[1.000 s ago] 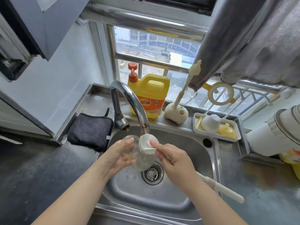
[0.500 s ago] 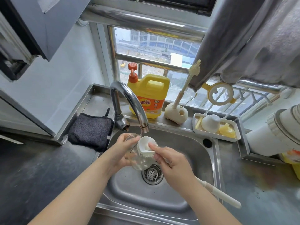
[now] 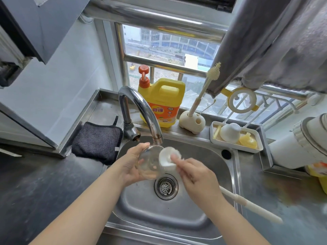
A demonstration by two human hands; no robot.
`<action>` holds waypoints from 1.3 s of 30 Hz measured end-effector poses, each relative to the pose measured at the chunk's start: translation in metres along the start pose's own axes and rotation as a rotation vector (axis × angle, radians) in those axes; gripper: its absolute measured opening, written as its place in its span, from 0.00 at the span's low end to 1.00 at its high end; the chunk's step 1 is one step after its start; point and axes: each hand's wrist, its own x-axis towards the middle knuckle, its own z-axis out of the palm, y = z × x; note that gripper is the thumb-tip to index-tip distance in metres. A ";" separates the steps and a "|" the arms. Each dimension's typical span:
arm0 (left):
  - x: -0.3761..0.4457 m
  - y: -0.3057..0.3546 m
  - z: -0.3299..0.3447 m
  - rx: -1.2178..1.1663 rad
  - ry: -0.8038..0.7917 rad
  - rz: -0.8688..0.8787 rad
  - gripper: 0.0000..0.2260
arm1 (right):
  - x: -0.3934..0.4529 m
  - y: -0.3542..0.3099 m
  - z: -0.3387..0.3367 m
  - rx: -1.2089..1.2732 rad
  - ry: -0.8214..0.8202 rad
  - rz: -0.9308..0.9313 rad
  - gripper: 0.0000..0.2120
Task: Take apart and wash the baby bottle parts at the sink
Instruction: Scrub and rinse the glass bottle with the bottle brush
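Left hand (image 3: 131, 164) grips the clear bottle (image 3: 150, 165) under the faucet (image 3: 141, 110). Right hand (image 3: 198, 175) holds the brush (image 3: 168, 159) — head at the bottle's three o'clock side.

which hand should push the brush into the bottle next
The right hand. It already grips the bottle brush, whose head sits at the mouth of the clear bottle; the left hand is holding that bottle.

Pretty tight up top: the faucet (image 3: 141, 110) arches right over the sink (image 3: 177, 218) at 12 o'clock, detergent jug (image 3: 162, 105) and brush stand (image 3: 192, 122) crowd the ledge behind, drying tray (image 3: 235, 137) at 2. Basin toward 6 o'clock is open
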 end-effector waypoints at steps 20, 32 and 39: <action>-0.006 0.006 0.003 0.124 0.219 0.302 0.21 | -0.006 0.000 0.014 -0.050 0.006 -0.034 0.12; -0.010 0.008 0.020 0.100 0.322 0.351 0.28 | 0.001 0.002 0.019 0.135 0.025 0.138 0.17; -0.020 0.003 0.027 -0.071 0.400 0.313 0.23 | -0.002 -0.011 0.027 0.251 -0.083 0.051 0.19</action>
